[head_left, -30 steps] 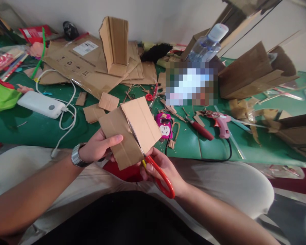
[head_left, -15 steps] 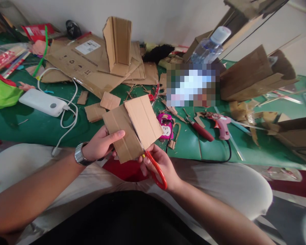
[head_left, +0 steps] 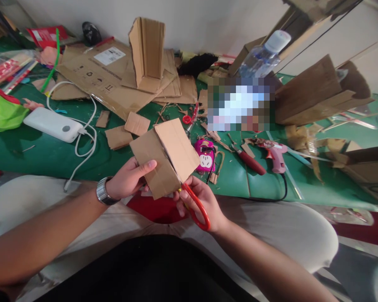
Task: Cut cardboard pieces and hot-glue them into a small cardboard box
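- Left hand [head_left: 129, 178], left of the pink socket block [head_left: 205, 161] and nearer the wearer, pinches a cardboard piece [head_left: 156, 163]: thumb flat on top, other fingers mostly hidden beneath
- Right hand [head_left: 204, 201], just on the wearer's side of the socket block, curls its fingers round the handles of red scissors [head_left: 195, 196]; how its hidden fingers sit, I cannot tell
- The cardboard piece is held tilted, left of the socket block, its right corner overlapping or close to the block's edge in this view; the scissors reach into a slit between its two parts
- Green table [head_left: 236, 180] lies under and around the socket block
- Right of the block: a red-handled tool [head_left: 252, 162], then a pink glue gun [head_left: 277, 159]
- Left of the block: two small cardboard scraps [head_left: 137, 123], and farther left a white power bank [head_left: 52, 125] with a cable
- Beyond the block, to the left: flat cardboard sheets [head_left: 97, 75] with an upright folded cardboard [head_left: 149, 54] on them
- Beyond it, to the right: a clear bottle [head_left: 263, 58] behind a pixelated patch
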A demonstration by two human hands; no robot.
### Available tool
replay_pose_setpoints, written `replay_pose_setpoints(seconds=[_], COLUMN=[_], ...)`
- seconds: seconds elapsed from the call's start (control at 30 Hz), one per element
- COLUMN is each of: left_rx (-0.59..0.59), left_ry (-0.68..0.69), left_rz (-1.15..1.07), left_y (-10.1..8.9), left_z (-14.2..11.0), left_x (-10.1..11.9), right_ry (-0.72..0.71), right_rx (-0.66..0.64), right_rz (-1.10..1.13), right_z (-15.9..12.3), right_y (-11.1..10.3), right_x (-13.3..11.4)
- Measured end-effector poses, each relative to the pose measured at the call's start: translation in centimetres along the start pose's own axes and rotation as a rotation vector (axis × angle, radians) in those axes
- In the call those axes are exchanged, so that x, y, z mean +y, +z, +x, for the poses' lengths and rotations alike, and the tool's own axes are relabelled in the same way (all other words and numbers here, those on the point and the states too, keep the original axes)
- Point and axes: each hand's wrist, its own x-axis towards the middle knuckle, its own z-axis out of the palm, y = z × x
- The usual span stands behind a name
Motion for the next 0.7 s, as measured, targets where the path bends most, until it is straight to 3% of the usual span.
replay_pose_setpoints(seconds=[0.37,0.57,0.7], left_rx=[0.087,-0.033,-0.076], left_ry=[-0.034,-0.128,-0.120], left_rz=[-0.044,-0.016,-0.019], left_y=[0.33,0.22,0.37], left_z=[0.22,-0.09,-0.24], left_x=[0.20,-0.01,-0.09], right_ry=[-0.008,-0.008,0.009], right_rx=[0.035,0.067,0.031], right_rz=[-0.030,-0.038,-0.032], right_z=[0.67,0.47,0.49], right_y=[0.07,0.16,-0.16], right_x=[0.17,0.38,0.41])
